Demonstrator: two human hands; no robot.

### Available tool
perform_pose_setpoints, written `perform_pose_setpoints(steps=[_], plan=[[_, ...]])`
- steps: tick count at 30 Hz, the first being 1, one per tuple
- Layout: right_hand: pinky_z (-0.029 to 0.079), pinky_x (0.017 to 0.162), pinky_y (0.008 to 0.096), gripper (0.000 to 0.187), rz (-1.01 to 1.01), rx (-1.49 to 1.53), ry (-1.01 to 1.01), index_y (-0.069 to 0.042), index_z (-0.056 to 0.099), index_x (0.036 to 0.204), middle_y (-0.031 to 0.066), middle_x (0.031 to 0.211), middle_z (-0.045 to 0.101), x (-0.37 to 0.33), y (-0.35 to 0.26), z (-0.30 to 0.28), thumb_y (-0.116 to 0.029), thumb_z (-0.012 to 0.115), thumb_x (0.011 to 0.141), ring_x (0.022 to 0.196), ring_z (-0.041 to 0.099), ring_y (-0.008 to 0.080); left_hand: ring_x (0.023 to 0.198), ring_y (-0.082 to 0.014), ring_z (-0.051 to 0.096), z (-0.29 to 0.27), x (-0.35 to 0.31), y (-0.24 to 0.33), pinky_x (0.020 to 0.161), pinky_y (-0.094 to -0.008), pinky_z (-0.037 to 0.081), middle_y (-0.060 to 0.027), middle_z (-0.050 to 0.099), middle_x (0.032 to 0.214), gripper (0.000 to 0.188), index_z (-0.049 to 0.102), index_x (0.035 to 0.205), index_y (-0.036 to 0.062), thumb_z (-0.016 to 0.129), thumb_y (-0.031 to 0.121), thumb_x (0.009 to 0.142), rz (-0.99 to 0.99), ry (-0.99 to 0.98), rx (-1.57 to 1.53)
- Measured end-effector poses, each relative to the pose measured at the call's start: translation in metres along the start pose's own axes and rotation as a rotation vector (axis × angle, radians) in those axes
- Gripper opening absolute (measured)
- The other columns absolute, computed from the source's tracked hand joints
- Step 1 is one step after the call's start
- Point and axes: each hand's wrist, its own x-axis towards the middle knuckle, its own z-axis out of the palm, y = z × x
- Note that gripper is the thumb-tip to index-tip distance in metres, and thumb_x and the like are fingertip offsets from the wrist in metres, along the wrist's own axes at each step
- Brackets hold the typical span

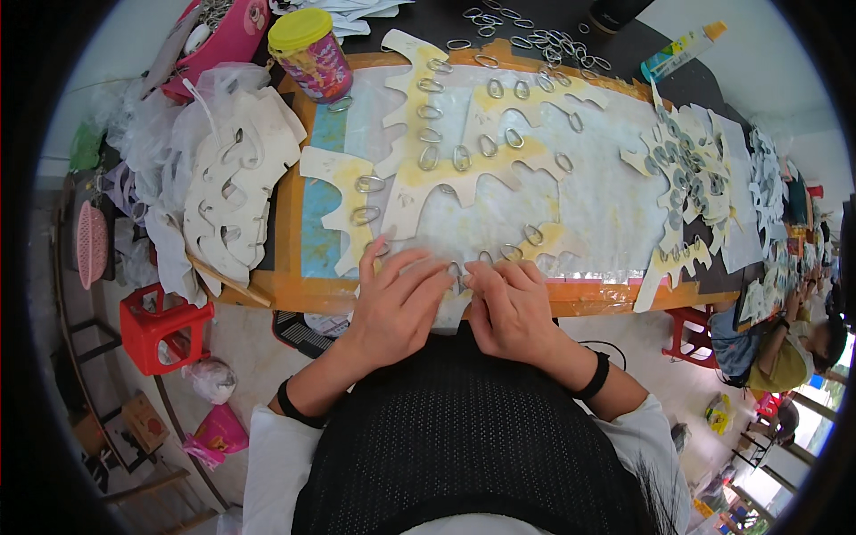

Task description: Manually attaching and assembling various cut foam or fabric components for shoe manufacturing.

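Observation:
My left hand (pixel 397 301) and my right hand (pixel 519 308) meet at the table's front edge. Both have bent fingers, with the fingertips pinching at a tab of a cream cut-out piece (pixel 452 312). Between them a small oval metal ring (pixel 455 268) shows; the exact grip on it is partly hidden. Close to the right fingers, another oval ring (pixel 511 252) lies on yellow-smeared cream material. Further cream cut-outs (pixel 410 201) with scalloped edges spread over the sheet-covered board (pixel 588 196). Oval rings sit along their yellowish tabs.
Beyond the board lies a pile of loose rings (pixel 557 45). A yellow-lidded tub (pixel 312 58) stands back left, near stacked cut-outs (pixel 236 192). A bottle (pixel 682 52) is at the back right, cut-outs with rings (pixel 687 169) at right. A co-worker (pixel 802 343) sits far right.

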Motion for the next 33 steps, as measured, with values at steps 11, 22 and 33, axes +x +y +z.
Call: perform_pose_setpoints(steps=[11, 22, 33], plan=[[0.039, 0.07, 0.0378, 0.047, 0.034, -0.035, 0.034, 0.003, 0.054, 0.111, 0.0055, 0.081, 0.058, 0.003, -0.002, 0.003, -0.002, 0.062, 0.065, 0.077, 0.054, 0.0228, 0.103, -0.0194, 0.062, 0.003, 0.008, -0.016, 0.103, -0.0517, 0.028, -0.0023, 0.068, 0.092, 0.026, 0.061, 0.094, 0.0087, 0.076, 0.006, 0.074, 0.145, -0.033, -0.021], [0.038, 0.075, 0.0376, 0.041, 0.048, 0.027, -0.058, -0.005, 0.057, 0.109, 0.0023, 0.078, 0.059, 0.005, 0.004, -0.005, -0.007, 0.068, 0.07, 0.079, 0.054, 0.0213, 0.103, -0.021, 0.063, 0.001, 0.004, -0.023, 0.095, -0.0454, 0.032, -0.0019, 0.067, 0.079, 0.028, 0.056, 0.095, 0.0067, 0.076, 0.007, 0.075, 0.124, 0.022, -0.027], [0.038, 0.077, 0.0357, 0.026, -0.009, -0.014, -0.08, -0.01, 0.064, 0.094, 0.0, 0.08, 0.058, 0.006, 0.01, -0.002, -0.01, 0.07, 0.069, 0.081, 0.053, 0.0198, 0.102, -0.0205, 0.059, 0.001, 0.004, -0.014, 0.092, -0.0443, 0.031, 0.0019, 0.066, 0.084, 0.025, 0.067, 0.096, 0.0107, 0.075, 0.012, 0.072, 0.069, 0.007, 0.035]])
